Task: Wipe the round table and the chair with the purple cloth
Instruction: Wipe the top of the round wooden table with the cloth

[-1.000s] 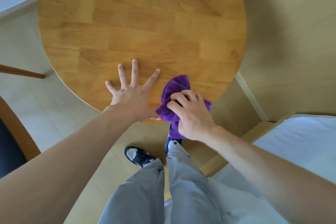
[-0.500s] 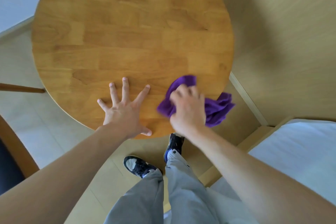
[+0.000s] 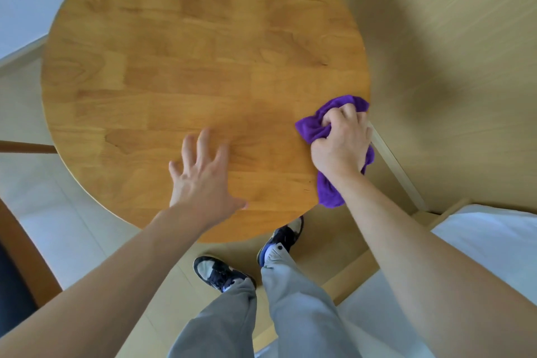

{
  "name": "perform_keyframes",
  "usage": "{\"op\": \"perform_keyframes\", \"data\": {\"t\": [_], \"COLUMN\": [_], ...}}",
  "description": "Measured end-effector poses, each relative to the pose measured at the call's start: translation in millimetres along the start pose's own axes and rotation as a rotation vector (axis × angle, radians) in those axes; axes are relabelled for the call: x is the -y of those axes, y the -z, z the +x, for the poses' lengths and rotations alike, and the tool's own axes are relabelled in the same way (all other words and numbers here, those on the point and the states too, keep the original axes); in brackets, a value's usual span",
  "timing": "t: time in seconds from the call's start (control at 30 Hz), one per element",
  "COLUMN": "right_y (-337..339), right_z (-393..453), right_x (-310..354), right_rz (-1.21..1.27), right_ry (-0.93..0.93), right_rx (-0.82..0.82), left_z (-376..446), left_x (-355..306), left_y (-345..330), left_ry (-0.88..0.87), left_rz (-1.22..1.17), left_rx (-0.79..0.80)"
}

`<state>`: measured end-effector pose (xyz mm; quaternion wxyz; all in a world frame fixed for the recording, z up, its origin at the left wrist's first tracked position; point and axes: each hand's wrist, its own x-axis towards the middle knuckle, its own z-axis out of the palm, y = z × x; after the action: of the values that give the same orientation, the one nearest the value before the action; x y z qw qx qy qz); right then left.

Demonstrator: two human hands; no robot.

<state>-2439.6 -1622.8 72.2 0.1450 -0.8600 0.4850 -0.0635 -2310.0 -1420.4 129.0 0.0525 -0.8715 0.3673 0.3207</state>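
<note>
- Since half a second ago: right hand and purple cloth have slid from the near-centre rim of the table out to its right edge; left hand holds roughly the same near-edge spot.
- Right hand: fist closed over the cloth, knuckles up, bunching it against the table top at the right rim.
- Cloth: crumpled. One lobe sticks out ahead of and to the left of the fingers on the wood; another tail hangs below the wrist, past the table's edge, over the floor.
- Left hand: open, fingers spread, pointing away from the person, over the wood near the front rim. Slightly blurred; contact with the surface cannot be confirmed. Holds nothing.
- Hands apart, a stretch of bare wood between them; cloth lies wholly on the right hand's side.
- Chair: dark seat with wooden frame, at lower left edge of view, well apart from both hands.
- Person's grey trousers and dark-and-white shoes below the table's near rim.
- White bed at lower right.
</note>
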Motion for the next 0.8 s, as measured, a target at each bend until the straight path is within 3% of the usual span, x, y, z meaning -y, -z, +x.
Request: {"op": "perform_keyframes", "data": {"t": [0.1,0.27,0.33,0.4,0.53,0.6,0.7,0.8], "right_y": [0,5,10,12,12,9,8,10], "right_z": [-19,-29,2,46,116,119,79,8], "right_x": [8,-22,-34,-42,-33,-20,-9,-5], "right_rz": [-0.123,-0.101,-0.09,-0.104,0.005,-0.039,-0.072,-0.109], "right_ry": [0.122,0.862,0.996,0.881,0.274,0.132,0.068,0.23], "right_rx": [0.079,0.283,0.398,0.367,0.111,0.052,0.072,0.225], "left_z": [37,69,68,69,73,75,78,78], "left_x": [-32,-57,-60,-64,-72,-74,-75,-74], "left_y": [19,28,26,27,33,34,33,31], "left_ry": [-0.059,-0.019,-0.004,0.008,0.049,0.077,0.108,0.116], "left_rz": [0.003,0.13,0.171,0.18,0.146,0.118,0.086,0.064], "left_rx": [-0.005,0.079,0.082,0.098,0.138,0.157,0.179,0.178]}}
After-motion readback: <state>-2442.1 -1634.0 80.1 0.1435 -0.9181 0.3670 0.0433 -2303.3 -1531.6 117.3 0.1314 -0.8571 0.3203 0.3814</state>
